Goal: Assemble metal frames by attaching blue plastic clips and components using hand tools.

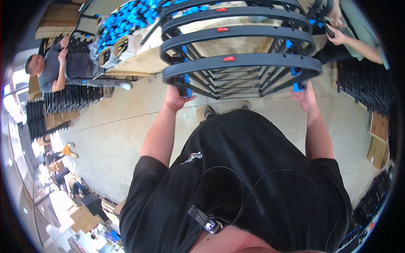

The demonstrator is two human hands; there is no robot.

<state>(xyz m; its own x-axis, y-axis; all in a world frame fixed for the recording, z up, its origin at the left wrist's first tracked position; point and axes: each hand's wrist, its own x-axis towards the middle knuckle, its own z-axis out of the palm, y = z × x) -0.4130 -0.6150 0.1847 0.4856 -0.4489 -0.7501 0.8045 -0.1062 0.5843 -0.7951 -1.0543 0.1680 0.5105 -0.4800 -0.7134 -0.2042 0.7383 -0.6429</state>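
Head view. We note a grey metal frame (249, 62) with a curved top bar, held in front of the torso over the concrete floor (105, 130); a red label (228, 59) sits on its bar. It is nearest us in a row of like frames (238, 32).

Left hand (175, 100): at the frame's left end, fingers curled round it by a blue fitting (187, 78), partly hidden. Right hand (307, 98): at the right end, fingers bent in around the other blue fitting (299, 87).

Beyond, upper left, we see a wooden counter (137, 63) bearing heaped blue parts (130, 21). Upper right, a co-worker's hand (336, 35) grips something dark. Far left, another person (52, 69) beside stacked black parts (71, 99).
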